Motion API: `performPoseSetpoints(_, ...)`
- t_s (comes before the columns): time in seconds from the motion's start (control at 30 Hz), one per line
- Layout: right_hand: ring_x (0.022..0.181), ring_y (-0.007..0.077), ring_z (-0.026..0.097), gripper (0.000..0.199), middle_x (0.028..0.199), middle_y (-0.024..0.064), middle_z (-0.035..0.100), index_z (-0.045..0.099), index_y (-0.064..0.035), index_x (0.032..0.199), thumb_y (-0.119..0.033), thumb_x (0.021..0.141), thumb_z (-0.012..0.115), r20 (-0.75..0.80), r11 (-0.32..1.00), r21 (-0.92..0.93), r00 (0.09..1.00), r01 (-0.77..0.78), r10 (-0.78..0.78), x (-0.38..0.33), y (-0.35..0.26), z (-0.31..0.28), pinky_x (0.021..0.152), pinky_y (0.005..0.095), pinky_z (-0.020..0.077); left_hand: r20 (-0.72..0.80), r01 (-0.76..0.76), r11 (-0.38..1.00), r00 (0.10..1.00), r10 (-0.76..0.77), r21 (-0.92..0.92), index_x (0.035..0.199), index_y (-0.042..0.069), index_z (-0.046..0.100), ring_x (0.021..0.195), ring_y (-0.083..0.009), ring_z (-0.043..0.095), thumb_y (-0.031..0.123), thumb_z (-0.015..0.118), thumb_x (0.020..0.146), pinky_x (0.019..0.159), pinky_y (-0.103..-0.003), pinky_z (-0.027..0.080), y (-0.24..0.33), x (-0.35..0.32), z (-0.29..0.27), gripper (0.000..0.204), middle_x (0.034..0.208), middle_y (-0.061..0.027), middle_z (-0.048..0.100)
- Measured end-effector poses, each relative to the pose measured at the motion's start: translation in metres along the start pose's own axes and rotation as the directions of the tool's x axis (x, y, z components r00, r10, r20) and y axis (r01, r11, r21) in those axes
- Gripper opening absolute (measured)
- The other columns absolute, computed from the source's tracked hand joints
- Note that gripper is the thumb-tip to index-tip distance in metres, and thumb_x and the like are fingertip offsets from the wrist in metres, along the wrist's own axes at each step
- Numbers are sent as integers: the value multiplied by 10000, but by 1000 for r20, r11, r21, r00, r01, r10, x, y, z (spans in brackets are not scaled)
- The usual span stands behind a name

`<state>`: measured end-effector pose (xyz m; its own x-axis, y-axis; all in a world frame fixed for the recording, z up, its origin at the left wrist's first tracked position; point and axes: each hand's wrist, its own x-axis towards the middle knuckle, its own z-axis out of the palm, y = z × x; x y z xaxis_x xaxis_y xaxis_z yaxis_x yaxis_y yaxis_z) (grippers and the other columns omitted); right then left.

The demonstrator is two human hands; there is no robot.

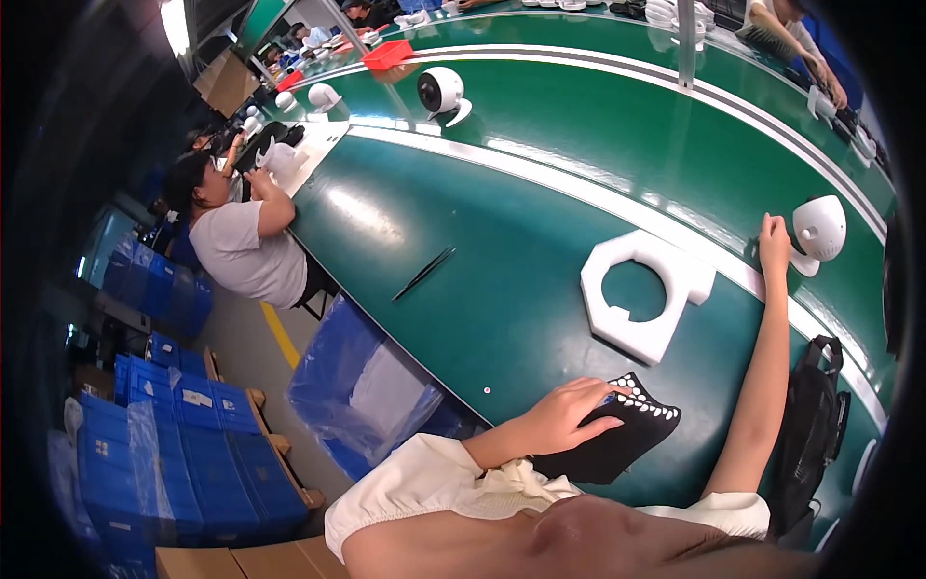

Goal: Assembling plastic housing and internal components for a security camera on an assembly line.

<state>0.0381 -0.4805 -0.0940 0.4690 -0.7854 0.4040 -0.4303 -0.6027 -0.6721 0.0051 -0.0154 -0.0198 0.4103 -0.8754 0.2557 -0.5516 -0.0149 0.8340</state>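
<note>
Black sheet (617, 449) found directly under left hand (574, 415), bearing rows of white pieces (661, 412) along far and right edges, plain black nearer the body. Left index extended onto the pieces, thumb spread apart from it. Judged partway used: many pieces present, bare areas alongside; no count possible. Foam block (641, 340) just beyond left hand, opening vacant. Right hand (774, 249) just beside upright white device (820, 230); cannot tell whether pinching or touching, nor whether device complete. Black bag (805, 425) right of right forearm, contents hidden. Film-lined blue bin (318, 376) left of left hand, pale sheets inside. Stacked blue crates (183, 473) farther left, contents not visible.
</note>
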Motion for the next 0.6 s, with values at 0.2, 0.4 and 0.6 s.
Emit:
performPoseSetpoints(0.2, 638, 285, 525, 332, 683, 147, 532, 472, -26, 830, -352, 889, 442, -20, 992, -75, 994, 103, -105, 5, 12, 9, 585, 371, 396, -49, -31, 999, 998, 32, 24, 1051, -4, 513, 896, -308, 536, 157, 616, 783, 781, -366, 423, -1, -2, -2, 329, 1007, -137, 565)
performPoseSetpoints(0.4, 653, 230, 545, 304, 717, 109, 559, 512, -34, 889, -335, 884, 467, -15, 990, -47, 991, 131, -131, 16, 35, 12, 604, 334, 416, -56, -25, 999, 998, 27, 37, 972, -57, 499, 831, -342, 528, 214, 609, 793, 742, -390, 428, -2, -2, 1, 343, 882, -182, 552)
performPoseSetpoints(0.6, 688, 222, 571, 301, 748, 96, 589, 531, -54, 930, -343, 883, 461, 0, 994, -70, 996, 87, -87, 11, 23, 10, 636, 333, 432, -46, -25, 999, 999, 27, 49, 965, -66, 495, 826, -351, 525, 219, 610, 791, 746, -396, 423, -4, -2, 3, 354, 874, -189, 548)
